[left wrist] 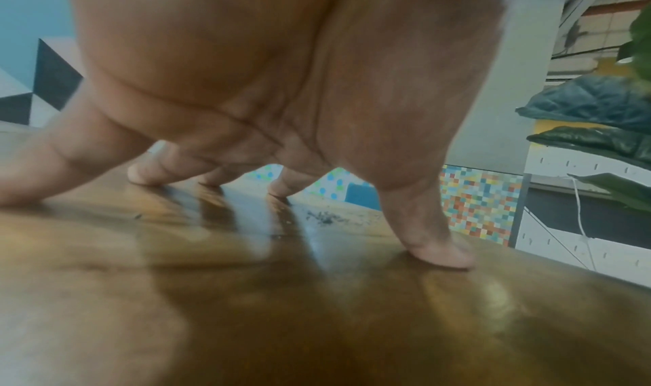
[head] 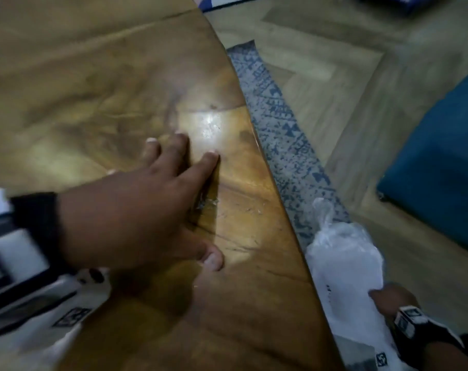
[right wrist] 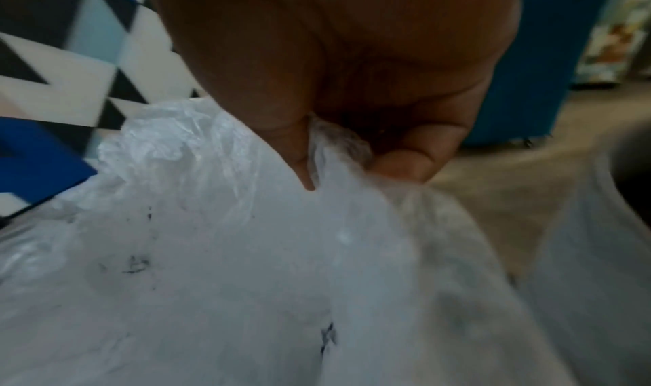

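Observation:
My left hand (head: 157, 199) lies spread on the glossy brown wooden table (head: 98, 76) near its right edge, fingers straight and fingertips (left wrist: 443, 255) pressing the surface. A small patch of dark crumbs (left wrist: 324, 216) and some pale scraps (head: 208, 203) lie by the fingers. My right hand (head: 388, 298) is below the table's edge at the lower right. It grips the gathered rim of a thin white plastic bag (head: 345, 261), pinched between thumb and fingers (right wrist: 405, 163). The bag (right wrist: 211, 280) hangs open beside the table edge.
A grey-and-blue patterned rug (head: 281, 124) runs along the table's right side over a pale wood floor (head: 361, 76). A teal upholstered seat (head: 441, 156) stands at the right. White papers or boxes (head: 18, 263) lie at the table's lower left. Large plant leaves (left wrist: 599, 113) are in the left wrist view.

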Tool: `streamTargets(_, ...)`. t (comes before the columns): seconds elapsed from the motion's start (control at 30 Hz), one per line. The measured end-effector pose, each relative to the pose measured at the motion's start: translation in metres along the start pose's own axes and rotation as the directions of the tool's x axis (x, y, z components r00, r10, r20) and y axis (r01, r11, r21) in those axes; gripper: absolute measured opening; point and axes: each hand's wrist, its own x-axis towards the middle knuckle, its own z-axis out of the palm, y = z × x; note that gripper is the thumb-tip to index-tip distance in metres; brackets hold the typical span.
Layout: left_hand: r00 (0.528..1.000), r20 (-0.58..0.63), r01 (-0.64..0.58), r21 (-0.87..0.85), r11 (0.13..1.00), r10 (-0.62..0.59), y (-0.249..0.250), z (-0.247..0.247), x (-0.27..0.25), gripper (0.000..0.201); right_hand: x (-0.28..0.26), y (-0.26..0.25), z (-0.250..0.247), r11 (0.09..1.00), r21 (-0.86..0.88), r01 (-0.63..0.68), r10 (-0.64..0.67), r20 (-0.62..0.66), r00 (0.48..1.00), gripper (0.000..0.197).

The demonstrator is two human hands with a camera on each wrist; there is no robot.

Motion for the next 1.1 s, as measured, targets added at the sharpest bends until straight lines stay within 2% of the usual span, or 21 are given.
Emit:
streamTargets(0.07,1.0,0.008,-0.022,-0.057,0.998,0.022,0.006,-0.012,-0.011,0.139,-0.043,-0.012,-0.034,0.995,0.103,-0.012,0.024,-0.114,0.993,0.031)
streamTargets(0.1,1.0,0.017,-0.024,-0.097,0.995,0.026,0.008,-0.019,-0.017,0.137,-0.066,-0.018,-0.049,0.995,0.1,-0.007,0.024,-0.165,0.986,0.027)
streamTargets(0.17,0.999,-0.008,-0.04,-0.204,0.978,0.04,0.003,-0.027,-0.028,0.13,-0.108,-0.032,-0.078,1.0,0.004,0.012,-0.011,-0.224,0.974,0.021)
streamTargets(0.23,0.999,-0.051,-0.032,-0.314,0.949,0.017,-0.006,-0.023,-0.039,0.121,-0.141,-0.045,-0.102,0.998,-0.023,0.055,-0.059,-0.269,0.961,0.02)
streamTargets(0.33,0.996,-0.079,0.013,-0.283,0.959,-0.037,-0.001,-0.006,-0.052,0.122,-0.184,-0.063,-0.128,0.99,-0.101,0.095,-0.124,-0.332,0.935,0.024)
streamTargets(0.4,0.996,-0.059,0.056,-0.248,0.967,-0.073,0.021,0.003,-0.056,0.126,-0.203,-0.076,-0.137,0.981,-0.172,0.085,-0.139,-0.33,0.934,0.025)
streamTargets(0.47,0.996,-0.069,0.04,-0.269,0.962,-0.061,0.05,0.006,-0.061,0.127,-0.217,-0.09,-0.144,0.976,-0.194,0.096,-0.159,-0.345,0.925,0.021)
streamTargets(0.57,0.992,-0.095,-0.108,-0.339,0.935,0.08,0.088,0.004,-0.068,0.123,-0.231,-0.108,-0.149,0.958,-0.262,0.12,-0.212,-0.356,0.91,0.019)
streamTargets(0.63,0.969,-0.13,-0.243,-0.405,0.881,0.208,0.105,-0.002,-0.073,0.119,-0.245,-0.122,-0.15,0.939,-0.318,0.131,-0.242,-0.341,0.909,0.018)
streamTargets(0.7,0.952,-0.154,-0.305,-0.432,0.848,0.264,0.108,-0.01,-0.078,0.116,-0.254,-0.133,-0.15,0.921,-0.365,0.135,-0.265,-0.332,0.905,0.016)
streamTargets(0.77,0.958,-0.19,-0.275,-0.416,0.867,0.213,0.09,-0.015,-0.081,0.111,-0.261,-0.141,-0.15,0.906,-0.397,0.145,-0.285,-0.321,0.903,0.013)
streamTargets(0.83,0.971,-0.205,-0.193,-0.372,0.908,0.123,0.063,-0.017,-0.081,0.105,-0.266,-0.147,-0.149,0.889,-0.427,0.166,-0.311,-0.295,0.904,0.014)
streamTargets(0.93,0.989,-0.142,-0.083,-0.294,0.952,0.042,0.049,-0.01,-0.079,0.109,-0.269,-0.151,-0.152,0.868,-0.463,0.179,-0.323,-0.253,0.912,0.022)
streamTargets(1.03,0.994,-0.077,-0.093,-0.251,0.963,0.076,0.076,-0.002,-0.081,0.114,-0.274,-0.156,-0.156,0.845,-0.504,0.182,-0.334,-0.231,0.914,0.023)
streamTargets(1.1,0.98,-0.101,-0.191,-0.275,0.942,0.169,0.101,-0.002,-0.082,0.114,-0.276,-0.16,-0.156,0.826,-0.532,0.185,-0.349,-0.226,0.909,0.024)
